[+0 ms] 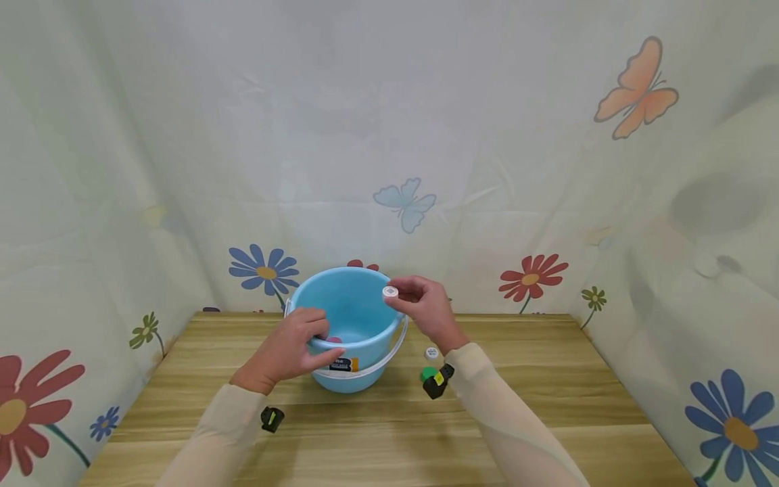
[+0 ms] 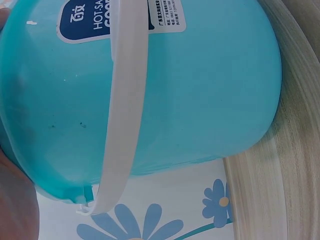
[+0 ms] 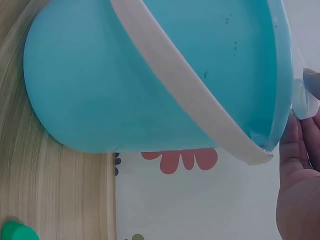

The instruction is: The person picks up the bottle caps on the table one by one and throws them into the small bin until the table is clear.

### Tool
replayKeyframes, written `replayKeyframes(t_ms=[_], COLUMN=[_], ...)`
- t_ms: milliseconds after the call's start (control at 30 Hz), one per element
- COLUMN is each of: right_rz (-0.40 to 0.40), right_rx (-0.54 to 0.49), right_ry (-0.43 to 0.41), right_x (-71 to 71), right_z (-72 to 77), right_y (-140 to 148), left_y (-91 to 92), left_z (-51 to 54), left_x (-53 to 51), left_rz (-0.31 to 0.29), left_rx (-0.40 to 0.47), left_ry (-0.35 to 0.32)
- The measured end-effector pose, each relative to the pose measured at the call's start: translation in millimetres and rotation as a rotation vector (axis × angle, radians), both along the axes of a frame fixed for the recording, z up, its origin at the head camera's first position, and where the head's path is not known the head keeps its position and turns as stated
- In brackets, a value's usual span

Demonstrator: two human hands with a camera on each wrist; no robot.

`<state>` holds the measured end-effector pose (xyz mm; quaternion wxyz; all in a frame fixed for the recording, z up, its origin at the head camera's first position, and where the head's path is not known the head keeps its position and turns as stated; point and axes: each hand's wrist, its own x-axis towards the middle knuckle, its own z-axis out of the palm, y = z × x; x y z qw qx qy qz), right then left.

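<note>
A light blue bucket (image 1: 368, 306) stands upright on the table. My left hand (image 1: 291, 347) grips its near-left rim, with fingers over the inside and the thumb along the outside. Between thumb and fingers, my right hand (image 1: 428, 310) pinches a white bottle cap (image 1: 390, 291) at the right side of the rim. The right wrist view shows that cap (image 3: 303, 100) from the side, close to the bucket's edge. Inside the bucket lies a small pink thing (image 1: 334, 339), mostly hidden by the near rim. The white handle (image 2: 126, 107) hangs down across the bucket's front.
On the wooden table (image 1: 365, 446), right of the bucket, lie a white cap (image 1: 431, 352) and a green cap (image 1: 429, 373), the green one partly behind the right wrist camera (image 1: 435, 385). A flower-printed curtain (image 1: 341, 155) encloses the back and sides.
</note>
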<state>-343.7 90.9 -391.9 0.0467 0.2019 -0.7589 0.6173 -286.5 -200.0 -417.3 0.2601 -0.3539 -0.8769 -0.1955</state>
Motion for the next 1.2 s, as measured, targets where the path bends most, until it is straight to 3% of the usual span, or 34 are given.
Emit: replayKeyframes(t_ms=[667, 1200], right_rz=[-0.003, -0.003], right_rx=[0.014, 0.019], right_ry=[0.014, 0.024], right_x=[-2.0, -5.4], right_z=[-3.1, -4.1], right_y=[-10, -12], left_y=[-2.7, -1.9], left_z=[-5.0, -3.7], left_x=[-4.1, -1.7], left_rz=[-0.018, -0.014], left_rx=[0.004, 0.001], left_ry=[0.016, 0.003])
